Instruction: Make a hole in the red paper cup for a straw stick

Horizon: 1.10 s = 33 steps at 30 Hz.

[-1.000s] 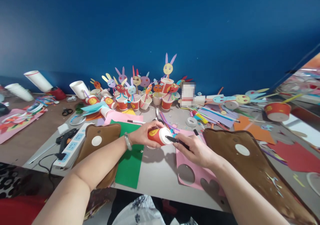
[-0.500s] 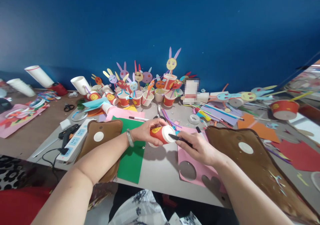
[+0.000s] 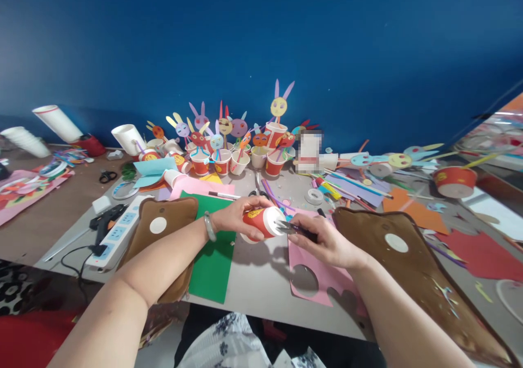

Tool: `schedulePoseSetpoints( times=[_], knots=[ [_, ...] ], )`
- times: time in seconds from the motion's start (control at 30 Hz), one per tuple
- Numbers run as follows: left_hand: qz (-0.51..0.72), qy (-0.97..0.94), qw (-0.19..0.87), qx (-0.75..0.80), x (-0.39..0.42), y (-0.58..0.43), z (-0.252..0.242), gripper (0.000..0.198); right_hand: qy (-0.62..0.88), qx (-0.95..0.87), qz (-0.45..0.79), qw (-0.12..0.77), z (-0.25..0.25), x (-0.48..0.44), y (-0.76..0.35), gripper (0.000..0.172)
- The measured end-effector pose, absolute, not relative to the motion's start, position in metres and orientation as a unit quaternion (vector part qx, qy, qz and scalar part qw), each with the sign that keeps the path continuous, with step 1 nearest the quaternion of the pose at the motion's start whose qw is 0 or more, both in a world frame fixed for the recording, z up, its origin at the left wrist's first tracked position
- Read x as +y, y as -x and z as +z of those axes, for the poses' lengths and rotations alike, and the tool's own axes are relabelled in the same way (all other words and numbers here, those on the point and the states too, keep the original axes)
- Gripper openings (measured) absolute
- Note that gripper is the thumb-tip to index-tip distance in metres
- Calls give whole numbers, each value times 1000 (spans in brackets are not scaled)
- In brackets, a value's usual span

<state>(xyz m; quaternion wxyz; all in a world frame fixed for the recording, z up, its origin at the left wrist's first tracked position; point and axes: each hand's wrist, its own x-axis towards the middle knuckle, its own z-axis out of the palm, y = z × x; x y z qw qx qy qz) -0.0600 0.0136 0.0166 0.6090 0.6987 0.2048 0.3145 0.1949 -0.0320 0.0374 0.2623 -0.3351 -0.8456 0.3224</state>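
Observation:
My left hand [image 3: 237,216] is wrapped round a red paper cup [image 3: 258,222] lying on its side, its white bottom turned to the right. My right hand [image 3: 322,241] grips a dark pointed tool, probably scissors [image 3: 291,227], whose tip touches the cup's white bottom. Both hands hover above the grey table [image 3: 257,281], between a green paper sheet [image 3: 212,259] and a pink sheet [image 3: 318,270] with round cut-outs. A pale bangle sits on my left wrist.
Brown pads [image 3: 163,232] [image 3: 404,264] lie under my forearms. A row of cups with paper bunny figures [image 3: 229,145] stands at the back. A glue gun [image 3: 104,221] and power strip [image 3: 116,234] lie left. Tape roll [image 3: 314,196], straws and paper scraps are scattered right.
The hands have stayed together at the cup; the tool's tip shifted slightly against the cup's bottom. The view has drifted a little.

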Motion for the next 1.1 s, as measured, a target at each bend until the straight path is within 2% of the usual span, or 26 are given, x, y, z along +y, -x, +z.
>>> schedulePoseSetpoints(
  times=[0.33,0.43,0.63,0.73,0.87,1.1],
  knots=[
    [350,-708,580,200,12,54,7,65,409,-791,256,375,27,-43,-183,24],
    [412,-738,489,218,13,51,2,64,426,-786,225,386,23,-43,-179,25],
    [482,-826,182,228,15,50,1,61,467,-800,145,348,22,-41,-179,24],
    [498,-836,72,220,15,50,1,61,479,-802,129,333,23,-41,-177,26],
    [511,-831,-5,220,16,50,-2,59,491,-798,131,324,23,-42,-175,27],
    [497,-831,-64,241,14,52,-5,50,505,-780,159,332,19,-42,-172,29]
  ],
)
